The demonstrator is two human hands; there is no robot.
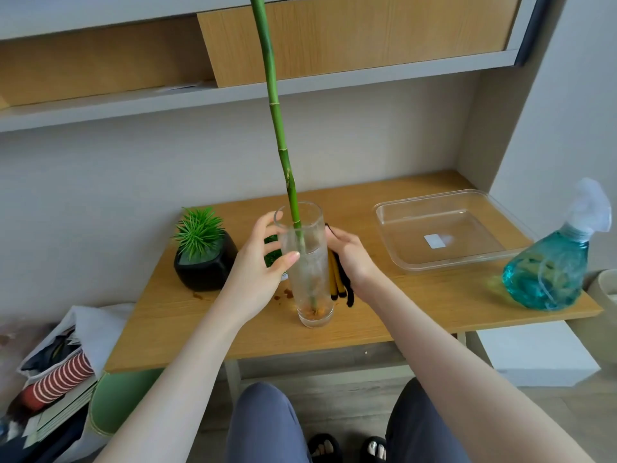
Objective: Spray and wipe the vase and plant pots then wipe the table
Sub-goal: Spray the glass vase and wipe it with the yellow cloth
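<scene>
A tall clear glass vase (pixel 310 272) stands on the wooden table (pixel 400 312) with a long green bamboo stem (pixel 272 105) rising out of it. My left hand (pixel 257 272) grips the vase from the left, thumb across its front and a finger at the rim. My right hand (pixel 350 259) is at the vase's right side and holds a yellow-and-black cloth (pixel 337 282) that hangs down behind the glass. A black pot with a spiky green plant (pixel 203 269) sits to the left. Something green (pixel 271 243) shows behind my left hand, mostly hidden.
A teal spray bottle (pixel 547 272) stands at the table's right front edge, with a clear plastic tray (pixel 467 228) behind it. Small brown stains (pixel 283 294) mark the table near the vase. A shelf (pixel 200 95) runs overhead. A bag of books (pixel 60 369) lies on the floor at left.
</scene>
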